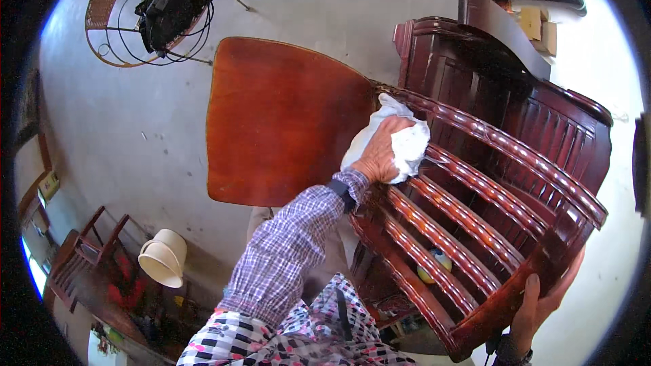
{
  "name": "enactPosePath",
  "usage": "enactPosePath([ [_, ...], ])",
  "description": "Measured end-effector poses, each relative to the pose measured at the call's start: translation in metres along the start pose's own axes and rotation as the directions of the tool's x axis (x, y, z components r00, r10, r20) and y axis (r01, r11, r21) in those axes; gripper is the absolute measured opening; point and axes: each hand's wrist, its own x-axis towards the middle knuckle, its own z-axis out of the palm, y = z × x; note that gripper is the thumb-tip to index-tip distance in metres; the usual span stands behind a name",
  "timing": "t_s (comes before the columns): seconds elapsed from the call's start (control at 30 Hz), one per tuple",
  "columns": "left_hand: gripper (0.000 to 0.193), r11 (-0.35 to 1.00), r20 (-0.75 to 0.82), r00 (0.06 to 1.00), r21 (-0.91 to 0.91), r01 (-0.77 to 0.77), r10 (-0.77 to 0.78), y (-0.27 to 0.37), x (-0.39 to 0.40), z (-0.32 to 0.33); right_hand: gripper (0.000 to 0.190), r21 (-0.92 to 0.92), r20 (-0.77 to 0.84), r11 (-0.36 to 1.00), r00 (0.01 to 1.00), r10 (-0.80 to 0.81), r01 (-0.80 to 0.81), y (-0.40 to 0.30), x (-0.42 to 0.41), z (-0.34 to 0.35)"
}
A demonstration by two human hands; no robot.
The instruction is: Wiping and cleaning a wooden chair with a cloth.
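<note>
A varnished wooden chair is before me, its smooth reddish-brown seat (290, 122) to the left and its slatted backrest (457, 244) to the right. My left hand (379, 152) grips a bunched white cloth (411, 150) and presses it to the end of the backrest near the seat's edge. Some of the fingers are hidden in the cloth. At the far end of the backrest, my right hand (541, 302) holds the top rail (501, 310), thumb on the near side and fingers partly hidden behind it.
Dark carved wooden furniture (457, 61) stands just beyond the backrest. A wicker chair (104, 5) bears a black bag (170, 7) and tangled cables. On the floor at lower left stand a cream bucket (165, 259) and another wooden chair (76, 264). A round ball-like object (427, 273) shows between the slats.
</note>
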Motion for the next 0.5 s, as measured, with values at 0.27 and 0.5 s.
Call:
enactPosePath([
  [0.27,0.049,0.925,0.194,0.916,0.08,-0.371,0.351,-0.075,0.011,-0.022,0.09,0.059,-0.061,0.996,0.995,0.078,-0.074,0.012,-0.007,0.019],
  [0.5,0.056,0.997,-0.172,0.983,-0.056,0.056,-0.065,-0.096,-0.073,0.029,0.097,-0.164,-0.014,0.985,0.999,0.051,-0.052,-0.016,-0.003,0.016],
])
